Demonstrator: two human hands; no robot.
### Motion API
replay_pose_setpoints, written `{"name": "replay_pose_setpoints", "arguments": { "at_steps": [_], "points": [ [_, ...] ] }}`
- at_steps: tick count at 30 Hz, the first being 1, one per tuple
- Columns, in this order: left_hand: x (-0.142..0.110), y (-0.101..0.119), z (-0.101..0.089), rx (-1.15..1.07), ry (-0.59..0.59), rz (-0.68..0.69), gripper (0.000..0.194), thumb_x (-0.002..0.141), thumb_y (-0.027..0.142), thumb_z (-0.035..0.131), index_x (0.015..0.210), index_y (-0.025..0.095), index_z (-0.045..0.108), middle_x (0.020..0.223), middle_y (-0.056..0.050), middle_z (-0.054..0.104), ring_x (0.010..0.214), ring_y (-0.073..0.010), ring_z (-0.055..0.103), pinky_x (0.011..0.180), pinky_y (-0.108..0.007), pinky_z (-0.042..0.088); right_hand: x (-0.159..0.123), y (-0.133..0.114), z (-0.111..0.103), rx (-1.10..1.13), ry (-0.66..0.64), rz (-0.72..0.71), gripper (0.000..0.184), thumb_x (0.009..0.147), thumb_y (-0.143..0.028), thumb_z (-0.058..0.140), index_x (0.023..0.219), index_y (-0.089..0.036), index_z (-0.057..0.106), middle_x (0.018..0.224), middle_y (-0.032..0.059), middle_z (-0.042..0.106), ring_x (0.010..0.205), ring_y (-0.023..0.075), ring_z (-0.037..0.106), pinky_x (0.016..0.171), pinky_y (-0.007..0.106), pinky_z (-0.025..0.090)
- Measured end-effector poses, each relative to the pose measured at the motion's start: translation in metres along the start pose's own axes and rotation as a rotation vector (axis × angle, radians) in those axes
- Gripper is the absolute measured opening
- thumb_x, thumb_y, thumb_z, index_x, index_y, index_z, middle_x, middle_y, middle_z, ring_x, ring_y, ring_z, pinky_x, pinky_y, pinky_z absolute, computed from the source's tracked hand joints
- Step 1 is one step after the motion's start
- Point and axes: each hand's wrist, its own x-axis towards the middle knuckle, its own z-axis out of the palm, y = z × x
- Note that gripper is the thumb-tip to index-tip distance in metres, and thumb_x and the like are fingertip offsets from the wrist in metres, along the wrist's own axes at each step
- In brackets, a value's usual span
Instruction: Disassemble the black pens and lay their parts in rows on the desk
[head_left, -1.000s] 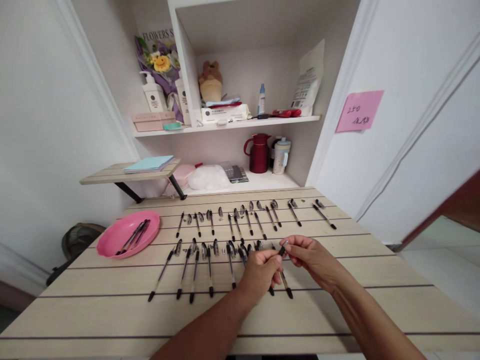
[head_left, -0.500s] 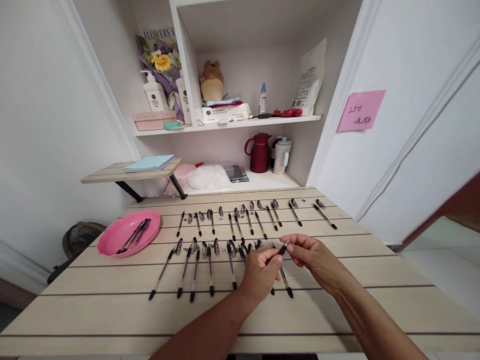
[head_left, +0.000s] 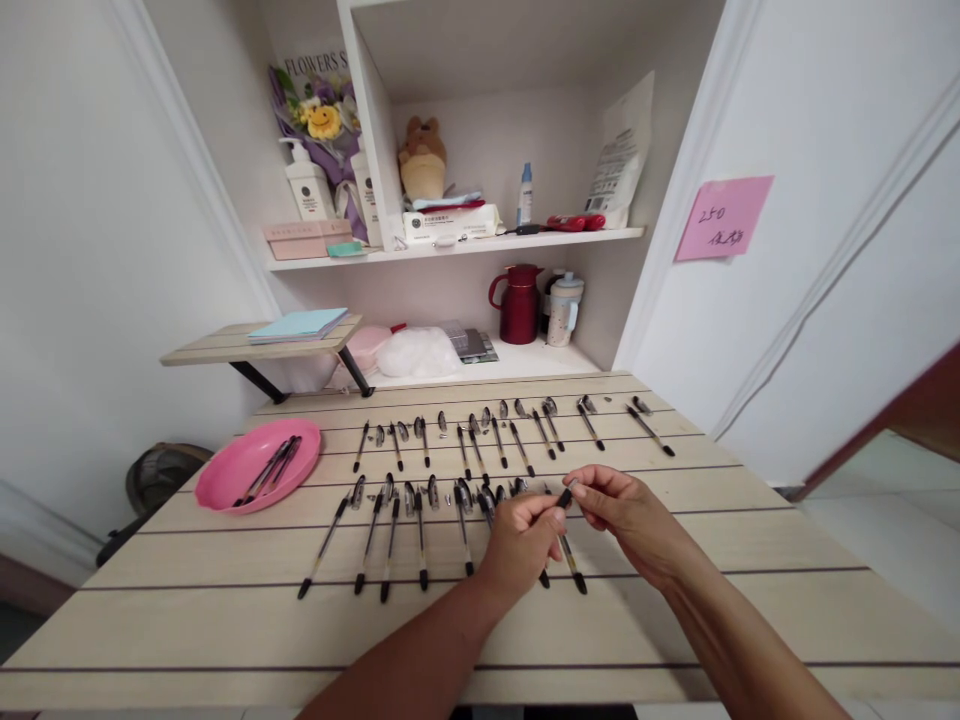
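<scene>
My left hand (head_left: 517, 550) is closed around a black pen (head_left: 565, 497), its grip end pointing up and to the right. The fingers of my right hand (head_left: 630, 518) pinch the pen's tip end, where a small silvery part shows; whether this part is separate from the barrel I cannot tell. Below and beside my hands lies a front row of pens, among them a clear-barrelled pen (head_left: 390, 548), with dark clear caps such as this pen cap (head_left: 433, 492) near their upper ends. My left hand hides part of this row.
A back row of pens, including a pen (head_left: 523, 449), lies across the slatted table (head_left: 675, 640). At left a pink plate (head_left: 214, 485) holds several pens. A small raised shelf (head_left: 202, 347) stands behind it. A red jug (head_left: 519, 305) is in the cabinet.
My right fingers have closed further over the pen's tip, so less of the silvery end shows. The left hand keeps its hold, and the pens on the table stay put.
</scene>
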Motion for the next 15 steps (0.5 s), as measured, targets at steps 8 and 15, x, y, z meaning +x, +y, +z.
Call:
{"name": "replay_pose_setpoints", "arguments": {
  "at_steps": [8, 15],
  "points": [
    [0.0005, 0.0013, -0.0006, 0.002, 0.044, 0.036, 0.024, 0.074, 0.033, 0.05, 0.08, 0.015, 0.064, 0.06, 0.0, 0.051, 0.043, -0.007, 0.046, 0.039, -0.018, 0.033, -0.0006, 0.0007, 0.004, 0.016, 0.05, -0.075, 0.041, 0.061, -0.042, 0.068, 0.095, -0.02, 0.06, 0.087, 0.006, 0.062, 0.078, 0.0173, 0.055, 0.066, 0.028, 0.043],
    [-0.0007, 0.0049, -0.0001, 0.057, 0.036, 0.056, 0.023, 0.074, 0.031, 0.05, 0.075, 0.013, 0.064, 0.061, 0.0, 0.051, 0.044, -0.0056, 0.045, 0.04, -0.017, 0.034, 0.0014, 0.0033, 0.0059, 0.025, 0.073, -0.087, 0.025, 0.058, -0.039, 0.071, 0.065, -0.017, 0.06, 0.064, 0.002, 0.061, 0.062, 0.0144, 0.053, 0.064, 0.029, 0.044]
  ]
}}
